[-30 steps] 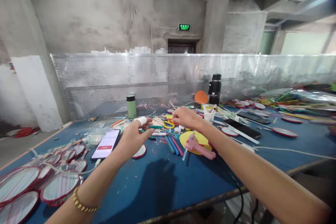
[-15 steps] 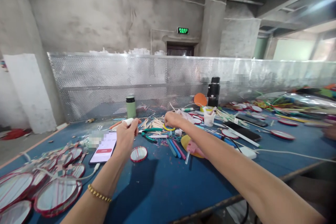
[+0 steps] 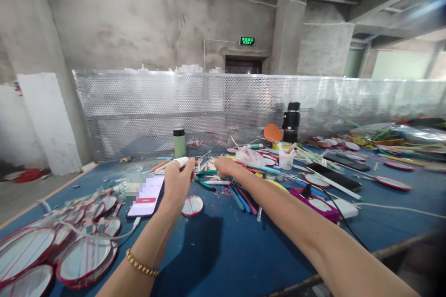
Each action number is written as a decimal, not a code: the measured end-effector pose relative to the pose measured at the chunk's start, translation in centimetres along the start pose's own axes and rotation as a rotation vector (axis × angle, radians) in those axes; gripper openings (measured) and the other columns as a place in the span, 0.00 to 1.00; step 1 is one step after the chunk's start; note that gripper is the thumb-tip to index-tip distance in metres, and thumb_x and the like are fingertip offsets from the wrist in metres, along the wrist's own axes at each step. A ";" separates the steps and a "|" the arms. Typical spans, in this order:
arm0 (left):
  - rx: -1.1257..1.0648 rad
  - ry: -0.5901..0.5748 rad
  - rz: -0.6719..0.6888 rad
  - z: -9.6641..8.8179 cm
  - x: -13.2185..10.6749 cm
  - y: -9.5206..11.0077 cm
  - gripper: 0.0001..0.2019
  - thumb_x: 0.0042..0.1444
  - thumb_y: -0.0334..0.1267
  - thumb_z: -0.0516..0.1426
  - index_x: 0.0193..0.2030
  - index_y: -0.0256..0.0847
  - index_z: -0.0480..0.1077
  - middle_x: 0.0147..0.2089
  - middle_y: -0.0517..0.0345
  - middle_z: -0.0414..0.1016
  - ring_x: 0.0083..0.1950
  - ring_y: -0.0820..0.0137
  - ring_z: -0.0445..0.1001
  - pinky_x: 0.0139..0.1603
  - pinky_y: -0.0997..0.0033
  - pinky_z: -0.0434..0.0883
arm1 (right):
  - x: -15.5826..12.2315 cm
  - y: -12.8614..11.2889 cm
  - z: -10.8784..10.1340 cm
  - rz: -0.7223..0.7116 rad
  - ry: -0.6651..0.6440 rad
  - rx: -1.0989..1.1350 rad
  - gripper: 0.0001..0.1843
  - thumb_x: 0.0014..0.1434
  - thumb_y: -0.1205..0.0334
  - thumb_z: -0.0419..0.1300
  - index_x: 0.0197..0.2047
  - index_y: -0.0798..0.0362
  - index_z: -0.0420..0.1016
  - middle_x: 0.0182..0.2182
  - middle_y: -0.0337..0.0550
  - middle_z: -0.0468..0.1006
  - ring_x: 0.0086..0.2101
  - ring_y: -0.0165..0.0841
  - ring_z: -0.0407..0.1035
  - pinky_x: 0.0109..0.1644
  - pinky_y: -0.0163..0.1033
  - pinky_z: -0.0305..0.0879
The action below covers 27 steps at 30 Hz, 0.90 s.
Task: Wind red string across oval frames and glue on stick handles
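Note:
My left hand [image 3: 178, 181] is closed, its thumb and fingers pinched around a small white cylindrical object [image 3: 180, 162] above the far part of the table. My right hand [image 3: 226, 167] reaches into a heap of thin wooden sticks [image 3: 205, 165]. Its fingers are curled down, and whatever lies between them is hidden. Close by the right hand are green-handled pliers [image 3: 205, 184] and a white pen [image 3: 218, 182]. A round red-rimmed disc [image 3: 192, 206] lies below my hands. Beside my left wrist is a lit phone [image 3: 148, 197] with a cable plugged in.
Red-rimmed discs [image 3: 85, 257] pile up at the left. A green bottle [image 3: 179, 143] and a black flask [image 3: 291, 123] stand before a perforated metal screen [image 3: 156, 106]. A white cup [image 3: 286, 158], a dark phone [image 3: 334, 176] and a purple object [image 3: 315, 204] are on the right.
My right hand has moved left, closer to my left hand and onto the sticks. The view has shifted slightly, and the purple object now shows beyond my right forearm. My left hand keeps its pinch.

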<state>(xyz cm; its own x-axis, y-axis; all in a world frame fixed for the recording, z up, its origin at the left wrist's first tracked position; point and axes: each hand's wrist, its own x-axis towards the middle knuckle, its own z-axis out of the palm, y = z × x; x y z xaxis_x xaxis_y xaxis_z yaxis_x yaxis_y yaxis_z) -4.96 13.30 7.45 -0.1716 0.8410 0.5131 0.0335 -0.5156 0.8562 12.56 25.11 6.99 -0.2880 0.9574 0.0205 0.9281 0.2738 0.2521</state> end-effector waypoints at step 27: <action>0.274 -0.117 0.084 0.0 0.0 -1.5 0.17 0.58 0.49 0.55 0.28 0.38 0.73 0.18 0.61 0.68 0.21 0.72 0.66 0.26 0.73 0.61 | 2.8 -1.5 0.9 0.067 0.055 0.069 0.19 0.66 0.57 0.59 0.57 0.55 0.69 0.53 0.49 0.72 0.48 0.39 0.71 0.50 0.50 0.71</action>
<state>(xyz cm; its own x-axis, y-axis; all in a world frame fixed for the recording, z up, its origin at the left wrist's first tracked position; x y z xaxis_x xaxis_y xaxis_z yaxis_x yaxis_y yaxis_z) -4.97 14.07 6.21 -0.0434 0.8188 0.5725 0.3097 -0.5338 0.7869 10.54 27.49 5.79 -0.2356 0.9678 0.0884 0.9593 0.2170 0.1810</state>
